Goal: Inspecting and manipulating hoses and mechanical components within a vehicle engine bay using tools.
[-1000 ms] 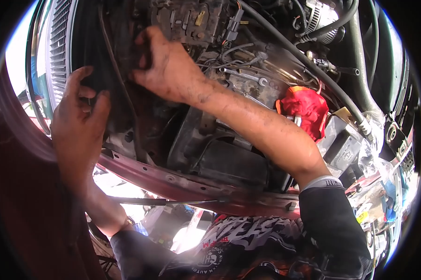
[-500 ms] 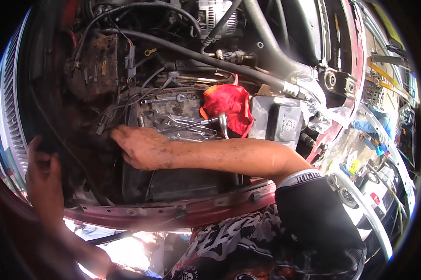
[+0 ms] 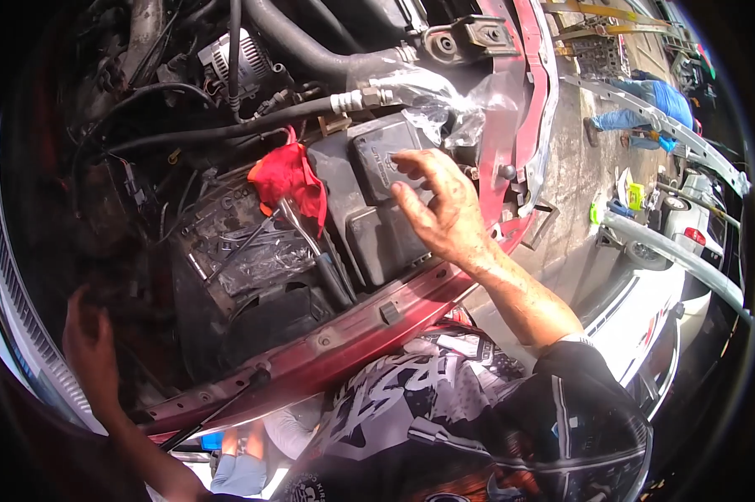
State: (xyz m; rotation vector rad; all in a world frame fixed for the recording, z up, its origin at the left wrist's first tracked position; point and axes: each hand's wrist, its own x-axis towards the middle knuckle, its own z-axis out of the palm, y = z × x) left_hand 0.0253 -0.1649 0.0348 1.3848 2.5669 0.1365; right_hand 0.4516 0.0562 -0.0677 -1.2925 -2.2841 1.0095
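Note:
My left hand (image 3: 93, 347) is low at the left in the shadowed engine bay, fingers loosely bent and apart, with nothing visible in them. My right hand (image 3: 444, 213), empty and spread, hovers over a black lidded box (image 3: 369, 234). Left of it lie a crumpled red rag (image 3: 292, 180), a long socket wrench (image 3: 306, 230) and a clear bag of wrenches (image 3: 260, 263) on a grimy flat top (image 3: 197, 230). Crumpled clear plastic (image 3: 448, 109) lies above the box.
The red fender edge (image 3: 369, 326) crosses below the hands. Hoses (image 3: 302, 63) and an alternator (image 3: 227, 71) fill the upper bay. A co-worker in blue (image 3: 657, 109) is at the upper right near a parked white car (image 3: 683, 226). A person's bare legs (image 3: 239, 456) show below.
My right hand has left the area beside my left hand, moved right and opened over the black box. My left hand stays at the left. The view has swung toward the right.

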